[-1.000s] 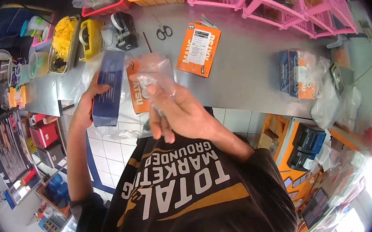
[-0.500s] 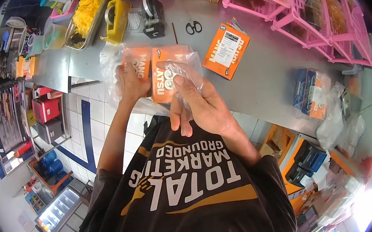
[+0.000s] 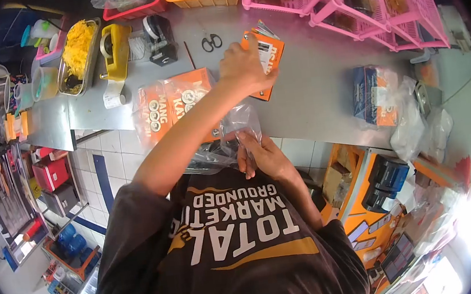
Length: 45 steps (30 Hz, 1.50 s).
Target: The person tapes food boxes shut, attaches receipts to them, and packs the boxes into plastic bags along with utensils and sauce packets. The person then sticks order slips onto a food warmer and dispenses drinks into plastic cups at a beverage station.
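Note:
My left hand (image 3: pixel 245 68) reaches across to an orange box (image 3: pixel 273 57) with a white label, its fingers over the near side and part of the label. Several thin packets (image 3: pixel 264 28) stick out at the box's far edge. My right hand (image 3: pixel 264 154) pinches the edge of a clear plastic bag (image 3: pixel 241 119) near the table's front edge. Inside the bag, two orange boxes (image 3: pixel 154 111) with white lettering lie side by side, partly hidden under my left forearm.
Black scissors (image 3: pixel 212 42), a thin dark stick (image 3: pixel 189 55), a yellow tape dispenser (image 3: pixel 117 53) and a black dispenser (image 3: pixel 160 40) stand behind. A tray of yellow shreds (image 3: pixel 79 48) is at left, pink racks (image 3: pixel 342 18) at back right, a blue-and-orange pack (image 3: pixel 376 95) at right.
My left hand has left the bagged boxes and moved right onto the labelled orange box. My right hand has come down and nearer my body, holding the bag. The view has shifted.

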Tool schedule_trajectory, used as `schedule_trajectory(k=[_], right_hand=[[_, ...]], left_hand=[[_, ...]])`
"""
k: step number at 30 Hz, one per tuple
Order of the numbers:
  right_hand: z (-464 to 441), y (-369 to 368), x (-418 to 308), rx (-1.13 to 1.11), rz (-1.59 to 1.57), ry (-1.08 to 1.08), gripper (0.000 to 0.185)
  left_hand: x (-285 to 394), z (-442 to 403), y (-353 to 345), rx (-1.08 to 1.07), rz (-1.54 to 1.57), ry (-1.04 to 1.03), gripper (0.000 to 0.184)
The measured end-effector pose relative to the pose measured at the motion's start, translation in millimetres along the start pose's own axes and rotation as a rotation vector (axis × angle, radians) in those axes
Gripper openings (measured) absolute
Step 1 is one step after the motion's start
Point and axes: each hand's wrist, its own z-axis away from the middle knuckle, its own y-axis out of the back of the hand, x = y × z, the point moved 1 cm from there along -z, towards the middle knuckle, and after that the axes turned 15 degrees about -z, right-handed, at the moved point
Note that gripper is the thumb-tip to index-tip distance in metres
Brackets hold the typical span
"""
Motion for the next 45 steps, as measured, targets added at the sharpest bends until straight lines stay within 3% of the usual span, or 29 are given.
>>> schedule_trajectory(k=[1, 2, 4, 8, 10, 12, 14, 17, 18, 23, 24, 26, 28, 31, 32, 34, 38, 43, 45], right_hand=[[2.1, 2.6, 6.3, 0.011, -0.011, -0.004, 0.048], [1.3, 6.1, 9.3, 0.021, -0.019, -0.004, 0.048], [0.6, 12.6, 16.1, 0.032, -0.037, 0.031, 0.047], [1.6, 18.7, 13.3, 0.049, -0.080, 0.052, 0.048], [1.6, 20.6, 7.0, 0.032, -0.088, 0.034, 0.049], [0.4, 15.7, -6.1, 0.014, -0.091, 0.019, 0.049], [-1.7, 7.9, -25.7, 0.075, -0.129, 0.131, 0.048], [-7.5, -13.5, -51.6, 0.036, -0.154, 0.224, 0.051], [-9.7, -22.0, -61.0, -0.014, -0.145, 0.275, 0.052], [-25.7, -40.9, -69.5, -0.069, -0.091, 0.282, 0.051], [-27.4, -45.4, -70.1, -0.071, -0.089, 0.275, 0.051], [-34.6, -54.5, -76.5, -0.106, -0.087, 0.336, 0.051], [-38.2, -67.1, -82.2, -0.154, -0.062, 0.343, 0.051], [-51.1, -84.0, -84.4, -0.246, -0.007, 0.330, 0.048], [-54.4, -88.5, -85.0, -0.294, 0.022, 0.314, 0.045], [-55.6, -99.1, -88.6, -0.327, 0.077, 0.298, 0.045], [-54.2, -107.0, -78.6, -0.315, 0.160, 0.242, 0.045], [-53.8, -100.2, -73.1, -0.238, 0.205, 0.243, 0.046], [-55.3, -99.0, -69.9, -0.200, 0.194, 0.244, 0.047]], left_hand=[[13.4, -13.1, -14.8, -0.045, -0.180, 0.080, 0.110], [19.5, -22.9, -14.7, -0.038, -0.183, 0.076, 0.110], [24.3, -32.1, -21.7, -0.329, -0.061, 0.099, 0.125], [-3.7, -31.3, 8.2, -0.265, 0.030, 0.048, 0.124], [-29.9, -13.6, 59.0, -0.180, 0.247, -0.050, 0.120], [-59.7, 24.0, 116.1, 0.000, 0.246, -0.236, 0.114], [-84.4, 63.7, 171.8, -0.178, 0.240, -0.306, 0.114], [-131.3, 96.7, 167.7, -0.381, 0.542, -0.503, 0.114], [-139.6, 106.5, 158.6, -0.588, 0.742, -0.415, 0.119], [-222.6, 154.9, 90.9, -0.798, 1.487, 0.077, 0.110], [-225.4, 162.8, 81.3, -0.796, 1.493, 0.081, 0.110], [-229.9, 175.6, 68.4, -0.494, 1.404, 0.192, 0.108], [-240.1, 178.2, 62.1, -0.439, 1.306, 0.180, 0.112], [-244.0, 179.1, 64.6, -0.385, 0.702, 0.178, 0.121], [-242.6, 179.3, 61.4, -0.378, 0.712, 0.182, 0.121], [-243.7, 177.4, 57.6, -0.482, 0.196, 0.324, 0.119], [-218.5, 171.6, 64.3, -0.212, 0.036, 0.549, 0.114], [-231.5, 172.2, 66.1, -0.260, -0.060, 0.564, 0.114], [-261.6, 180.1, 61.8, -0.312, 0.566, 0.505, 0.102]])
